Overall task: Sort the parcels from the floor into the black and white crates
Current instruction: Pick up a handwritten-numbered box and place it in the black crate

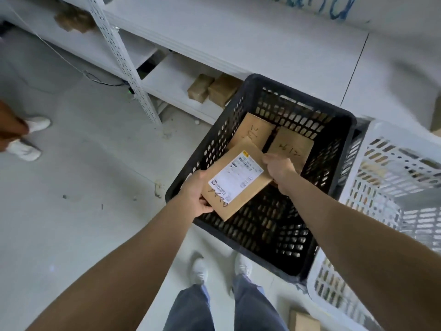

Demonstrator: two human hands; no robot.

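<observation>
Both hands hold one flat brown parcel above the black crate; the left hand grasps its near left corner, with the thumb on top, and the right hand pinches its far right edge. The parcel is tilted and carries a white shipping label with a handwritten mark beside it; it hangs over the left part of the crate and does not touch the bottom. Inside the black crate two other brown parcels lie flat at the far side, one at the left and one at the right, both with handwriting on top. The white crate stands just beside the black one, at its right. On the low white shelf behind the crates two small brown boxes stand together. Another parcel lies on the floor near the person's white shoes; a second person's shoes show at the left edge.
</observation>
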